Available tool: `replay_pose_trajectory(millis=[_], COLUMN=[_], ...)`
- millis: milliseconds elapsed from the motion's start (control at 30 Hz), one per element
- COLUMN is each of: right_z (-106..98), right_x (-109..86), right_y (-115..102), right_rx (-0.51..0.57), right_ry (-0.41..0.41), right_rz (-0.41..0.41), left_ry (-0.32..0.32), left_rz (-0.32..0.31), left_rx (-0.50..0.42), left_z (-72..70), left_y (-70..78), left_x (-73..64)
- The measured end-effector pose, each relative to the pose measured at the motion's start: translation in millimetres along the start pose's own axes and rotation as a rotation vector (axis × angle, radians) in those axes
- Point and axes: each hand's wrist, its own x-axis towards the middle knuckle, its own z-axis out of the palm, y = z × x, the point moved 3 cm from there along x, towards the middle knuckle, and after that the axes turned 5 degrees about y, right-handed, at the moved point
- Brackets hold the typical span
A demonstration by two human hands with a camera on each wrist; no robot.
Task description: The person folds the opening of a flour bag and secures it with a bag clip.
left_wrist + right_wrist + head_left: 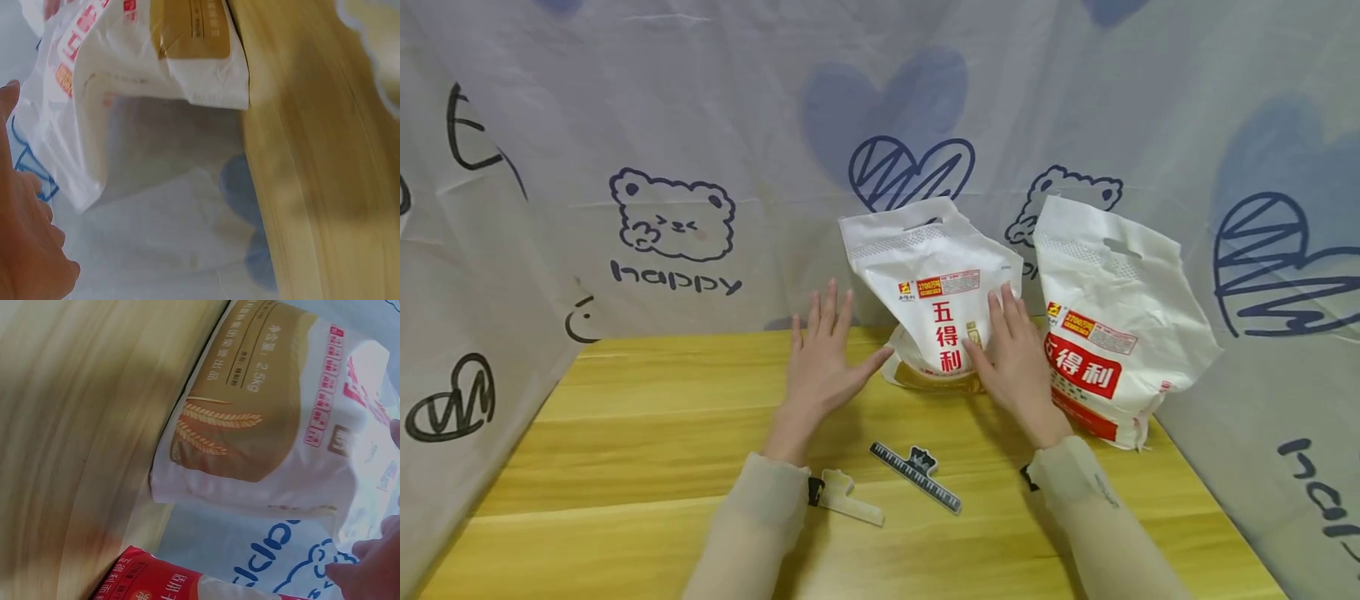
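Observation:
A white flour bag with red lettering and a punched handle slot stands at the back of the table, its top slumped. My left hand is left of it, fingers straight and spread, thumb pointing at the bag's lower edge. On the other side my right hand has its straight fingertips over the bag's right edge. In the right wrist view the bag's gold lower panel shows wheat ears and 2.5kg. A second flour bag, with a red label, stands just right of my right hand.
Between my forearms lie a black clip with a piano-key pattern and a cream clip, which lies by my left wrist. The wooden table meets a printed curtain behind and at both sides.

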Motion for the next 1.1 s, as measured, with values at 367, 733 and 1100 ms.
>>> replay_pose_trajectory(millis=[367, 733, 1100], right_z=[14.7, 28.9, 31.4], right_x=[6.0, 12.6, 9.5], right_y=[13.1, 18.6, 16.6], right_rx=[0.033, 0.155, 0.292], right_ry=[-0.057, -0.113, -0.130], right_rz=[0.016, -0.022, -0.050], left_ry=[-0.112, -0.145, -0.176], left_rz=[0.022, 0.009, -0.013], left_rx=[0.008, 0.066, 0.068], left_z=[34.7, 58.9, 73.8], left_y=[27.1, 42.7, 48.7], left_x=[20.9, 40.3, 39.0])
